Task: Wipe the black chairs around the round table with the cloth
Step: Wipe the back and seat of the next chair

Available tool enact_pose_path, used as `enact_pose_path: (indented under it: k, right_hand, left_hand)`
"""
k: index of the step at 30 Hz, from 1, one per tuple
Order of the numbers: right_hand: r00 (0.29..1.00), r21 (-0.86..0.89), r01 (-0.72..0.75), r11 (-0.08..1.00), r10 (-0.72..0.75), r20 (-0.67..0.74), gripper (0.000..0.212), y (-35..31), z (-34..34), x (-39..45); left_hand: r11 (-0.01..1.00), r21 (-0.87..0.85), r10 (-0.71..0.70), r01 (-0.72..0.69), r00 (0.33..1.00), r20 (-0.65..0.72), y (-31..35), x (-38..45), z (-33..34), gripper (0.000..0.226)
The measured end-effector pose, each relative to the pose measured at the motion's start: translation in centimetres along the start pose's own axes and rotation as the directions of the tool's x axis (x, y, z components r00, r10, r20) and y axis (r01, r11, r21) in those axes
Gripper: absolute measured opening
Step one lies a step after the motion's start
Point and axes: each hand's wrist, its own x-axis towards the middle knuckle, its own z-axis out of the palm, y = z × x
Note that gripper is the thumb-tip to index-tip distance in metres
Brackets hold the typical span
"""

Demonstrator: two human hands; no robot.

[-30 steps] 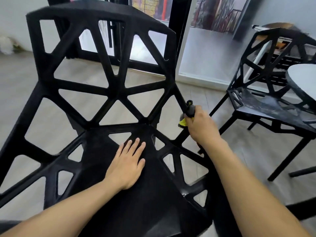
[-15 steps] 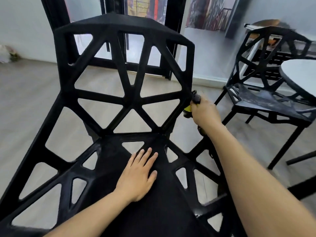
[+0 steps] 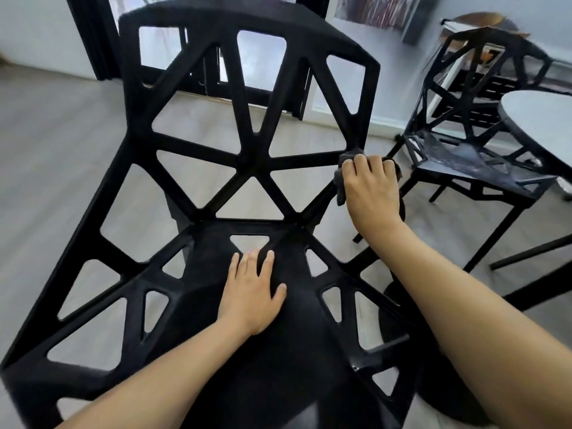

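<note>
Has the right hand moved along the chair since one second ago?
Yes. The right hand, gripping the cloth, went up the near chair's right edge, from seat level to the backrest strut joint.

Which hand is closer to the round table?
The right hand. It grips the cloth at the near chair's right edge, on the round table's side; the left hand rests flat on the seat, farther away.

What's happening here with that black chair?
A person is wiping down a black chair. The right hand grips a dark grey cloth against the right edge of the chair's backrest, while the left hand rests flat on the seat, likely steadying it. A second black chair stands to the right, beside a round table; its seat looks smeared or wet.
</note>
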Motion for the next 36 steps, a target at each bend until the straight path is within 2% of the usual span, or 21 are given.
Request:
enact_pose_path:
  k: [5, 7, 10, 16, 18, 23, 25, 28, 30, 32, 34, 36]
  right_hand:
    - [0.989, 0.013, 0.078, 0.997, -0.079, 0.121, 0.024, -3.4, -0.3, -1.2]
    - [0.960, 0.093, 0.102, 0.990, -0.122, 0.251, 0.027, -7.2, 0.4, -2.5]
    - [0.907, 0.227, 0.065, 0.972, -0.152, 0.392, 0.016, -12.3, 1.1, -3.9]
    - [0.905, 0.300, -0.035, 0.953, -0.098, 0.415, 0.021, -11.9, 2.1, -2.3]
    - [0.884, 0.349, -0.085, 0.933, -0.090, 0.458, 0.020, -12.2, 2.2, -1.5]
    - [0.871, 0.540, -0.245, 0.805, -0.063, 0.488, 0.018, -12.3, 2.7, -2.2]
    - [0.878, 0.584, -0.243, 0.775, -0.080, 0.472, 0.020, -13.1, 2.3, -2.1]
    - [0.884, 0.534, -0.193, 0.823, -0.091, 0.459, 0.019, -13.0, 1.7, -2.1]
    - [0.886, 0.384, -0.107, 0.917, -0.087, 0.455, 0.018, -12.5, 1.3, -2.9]
    - [0.886, 0.267, -0.065, 0.961, -0.067, 0.458, 0.021, -12.2, 1.3, -3.7]
    - [0.884, 0.273, -0.050, 0.961, -0.084, 0.460, 0.024, -12.2, 1.3, -3.4]
    - [0.866, 0.332, -0.097, 0.938, -0.085, 0.493, 0.022, -12.0, 1.2, -2.4]
  left_hand:
    - [0.996, 0.015, 0.093, -0.092, 0.994, -0.061, -2.1, 1.0, -0.3, 0.076]
    - [0.987, 0.021, 0.159, -0.158, 0.985, -0.071, -3.5, 1.5, -0.3, 0.072]
    - [0.983, 0.001, 0.181, -0.182, 0.978, -0.102, -4.0, 1.7, 0.1, 0.067]
    - [0.983, -0.007, 0.182, -0.184, 0.978, -0.098, -3.7, 1.5, 0.0, 0.067]
    - [0.983, -0.030, 0.181, -0.184, 0.981, -0.076, -3.6, 1.4, -0.3, 0.068]
    - [0.982, -0.046, 0.181, -0.185, 0.981, -0.070, -3.4, 1.5, -0.2, 0.067]
    - [0.980, -0.049, 0.189, -0.192, 0.980, -0.066, -3.5, 1.5, -0.1, 0.066]
    - [0.978, -0.067, 0.193, -0.198, 0.979, -0.065, -3.6, 1.6, -0.2, 0.066]
    - [0.979, -0.065, 0.189, -0.194, 0.979, -0.076, -3.6, 1.6, -0.3, 0.067]
    - [0.980, -0.059, 0.187, -0.191, 0.980, -0.073, -3.7, 1.7, -0.3, 0.068]
    - [0.981, -0.065, 0.181, -0.185, 0.981, -0.070, -3.8, 1.6, -0.3, 0.069]
    - [0.980, -0.062, 0.187, -0.191, 0.980, -0.075, -3.7, 1.6, -0.4, 0.069]
